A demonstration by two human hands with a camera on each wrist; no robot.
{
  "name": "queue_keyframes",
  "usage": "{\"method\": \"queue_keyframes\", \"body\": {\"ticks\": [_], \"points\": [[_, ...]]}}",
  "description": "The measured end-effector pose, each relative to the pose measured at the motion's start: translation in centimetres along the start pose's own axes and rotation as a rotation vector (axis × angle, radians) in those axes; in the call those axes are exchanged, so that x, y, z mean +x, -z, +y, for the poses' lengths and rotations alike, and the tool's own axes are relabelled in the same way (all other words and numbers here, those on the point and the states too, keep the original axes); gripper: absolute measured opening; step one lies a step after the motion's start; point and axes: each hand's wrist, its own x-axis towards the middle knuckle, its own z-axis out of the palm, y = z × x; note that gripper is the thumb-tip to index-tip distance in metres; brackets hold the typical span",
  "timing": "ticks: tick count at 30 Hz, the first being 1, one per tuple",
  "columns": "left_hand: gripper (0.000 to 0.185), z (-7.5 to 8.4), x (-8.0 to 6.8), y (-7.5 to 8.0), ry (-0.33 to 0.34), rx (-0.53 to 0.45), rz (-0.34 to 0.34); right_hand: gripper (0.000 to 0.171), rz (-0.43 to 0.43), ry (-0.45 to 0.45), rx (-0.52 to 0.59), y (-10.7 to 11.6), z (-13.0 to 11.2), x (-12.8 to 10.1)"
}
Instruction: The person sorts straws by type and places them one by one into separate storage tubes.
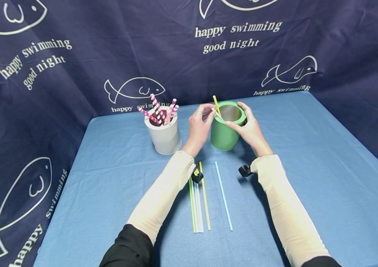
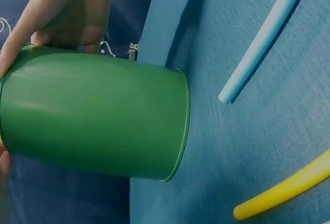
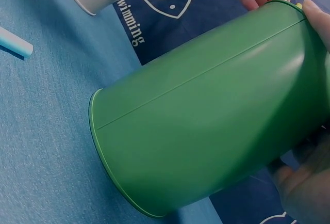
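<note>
My left hand (image 1: 199, 128) is at the left side of the green can (image 1: 225, 135), its fingertips pinching a thin whitish straw (image 1: 218, 114) that slants over the rim. A yellow straw (image 1: 216, 105) stands up out of the same can. From the right, my right hand (image 1: 250, 129) grips the can near its rim, thumb in front and fingers behind. In the right wrist view the right hand (image 3: 304, 188) curves around the can's upper end. The can (image 2: 98, 113) fills much of the left wrist view; its inside bottom is hidden.
Left of the hands stands a white can (image 1: 164, 139) with several striped and dotted pink, black and white straws (image 1: 157, 107). Nearer lie a light blue straw (image 1: 224, 196), a yellow straw (image 1: 205, 200) and several green and pale straws (image 1: 196, 211) side by side, partly under the left sleeve.
</note>
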Motion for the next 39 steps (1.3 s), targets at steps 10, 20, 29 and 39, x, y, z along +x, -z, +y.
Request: {"method": "queue_keyframes", "body": {"ticks": [10,20,29,39], "points": [[0.020,1.5,-0.9,2.3,-0.017,-0.122,0.008,0.083,-0.003,0.007,0.026,-0.1,-0.1,0.0],[0.019,3.1,-2.7,5.2,0.029,-0.172,0.028,0.082,-0.003,0.005,0.026,-0.1,-0.4,-0.2],[0.019,3.7,-4.2,6.6,0.075,-0.144,0.011,0.081,0.001,0.000,0.019,-0.2,0.0,0.0],[0.017,2.6,-5.6,7.8,0.180,-0.070,0.001,0.081,0.000,-0.002,0.019,-0.1,0.0,0.0]]}}
